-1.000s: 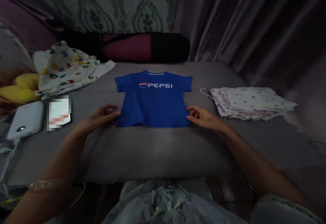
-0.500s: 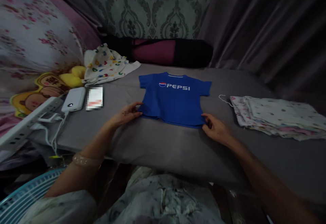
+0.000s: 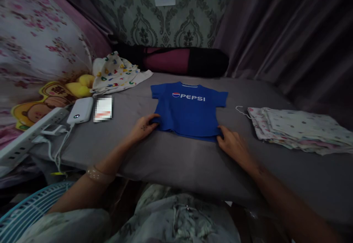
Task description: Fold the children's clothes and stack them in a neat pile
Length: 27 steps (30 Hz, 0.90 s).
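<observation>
A small blue T-shirt [image 3: 190,116] with a PEPSI print lies front side up on the grey bed sheet [image 3: 182,162], its neck pointing away from me. At the shirt's lower left corner, my left hand [image 3: 143,128] pinches the hem between thumb and fingers. My right hand [image 3: 231,141] grips the lower right corner in the same way. The hem sags slightly between the two hands, and both short sleeves lie spread to the sides.
On the right is a stack of folded patterned clothes [image 3: 303,129]. To the left lie a patterned white garment [image 3: 118,73], a white power bank [image 3: 80,110], a power strip [image 3: 35,136] and a yellow plush [image 3: 33,114]. A black and maroon roll [image 3: 168,60] lies along the wall.
My left hand has shifted slightly inward, to the right, with its corner of the hem. My right hand keeps its corner, moved only a little. The view has tilted up slightly.
</observation>
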Each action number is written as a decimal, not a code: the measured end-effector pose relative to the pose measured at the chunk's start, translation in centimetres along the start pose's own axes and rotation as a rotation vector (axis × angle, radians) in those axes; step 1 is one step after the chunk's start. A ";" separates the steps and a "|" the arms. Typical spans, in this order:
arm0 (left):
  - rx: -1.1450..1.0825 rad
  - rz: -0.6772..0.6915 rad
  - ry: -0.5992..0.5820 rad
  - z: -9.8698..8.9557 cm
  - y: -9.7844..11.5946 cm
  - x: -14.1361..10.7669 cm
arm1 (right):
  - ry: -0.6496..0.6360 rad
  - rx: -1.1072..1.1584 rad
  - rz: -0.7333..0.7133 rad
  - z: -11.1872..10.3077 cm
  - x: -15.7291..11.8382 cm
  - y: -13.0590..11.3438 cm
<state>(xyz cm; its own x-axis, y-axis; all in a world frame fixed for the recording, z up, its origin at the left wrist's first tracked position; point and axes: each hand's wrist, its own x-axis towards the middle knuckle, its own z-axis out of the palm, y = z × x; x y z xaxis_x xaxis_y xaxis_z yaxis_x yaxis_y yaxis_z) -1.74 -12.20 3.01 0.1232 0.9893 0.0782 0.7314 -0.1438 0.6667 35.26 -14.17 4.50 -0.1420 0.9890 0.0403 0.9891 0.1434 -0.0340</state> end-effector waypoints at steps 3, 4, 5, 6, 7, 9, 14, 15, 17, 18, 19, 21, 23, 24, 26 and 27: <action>0.182 0.045 0.049 -1.1 0.0 -0.3 | 0.009 -0.068 -0.012 -0.6 -0.2 0.4; 0.239 0.066 0.056 -1.6 -0.2 -0.5 | 0.015 -0.086 -0.010 -0.9 -0.3 0.5; 0.284 0.077 0.054 -2.2 -0.4 -0.8 | 0.019 -0.099 -0.009 -1.1 -0.4 0.6; 0.314 0.084 0.036 -2.6 -0.7 -1.1 | 0.020 -0.109 -0.014 -1.3 -0.5 0.6; 0.331 0.090 0.009 -3.0 -1.0 -1.4 | 0.019 -0.115 -0.026 -1.5 -0.5 0.6; 0.338 0.114 -0.044 -3.3 -1.7 -1.8 | 0.026 -0.120 -0.072 -1.6 -0.6 0.5; 0.375 0.255 -0.072 -3.0 -3.0 -1.4 | 0.082 -0.095 -0.288 -1.5 0.0 0.4; 0.383 0.310 -0.076 -3.0 -3.2 -1.2 | 0.066 -0.086 -0.344 -1.5 0.1 0.5; 0.380 0.415 -0.105 -2.9 -3.8 -0.8 | 0.013 -0.060 -0.442 -1.4 0.4 0.8; 0.371 0.448 -0.127 -2.8 -4.1 -0.6 | -0.016 -0.038 -0.479 -1.4 0.4 1.0; 0.360 0.463 -0.152 -2.8 -4.4 -0.4 | -0.043 -0.007 -0.505 -1.3 0.5 1.2; 0.345 0.451 -0.200 -2.7 -4.8 -0.3 | -0.086 0.075 -0.526 -1.2 0.5 1.6; 0.334 0.419 -0.225 -2.8 -5.1 -0.3 | -0.116 0.171 -0.518 -1.0 0.6 2.0; 0.326 0.410 -0.240 -3.0 -5.0 -0.3 | -0.129 0.214 -0.512 -1.0 0.6 2.2; 0.310 0.402 -0.251 -3.3 -4.7 -0.3 | -0.153 0.277 -0.513 -0.9 0.6 2.5; 0.305 0.405 -0.255 -3.5 -4.5 -0.3 | -0.163 0.297 -0.521 -0.9 0.6 2.6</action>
<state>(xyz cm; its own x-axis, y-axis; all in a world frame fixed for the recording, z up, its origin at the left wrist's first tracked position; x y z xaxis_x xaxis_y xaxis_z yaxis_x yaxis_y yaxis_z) -7.38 -11.80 2.56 0.5647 0.8218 0.0761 0.7482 -0.5487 0.3730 37.79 -13.21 5.38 -0.6308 0.7755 -0.0260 0.7380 0.5893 -0.3287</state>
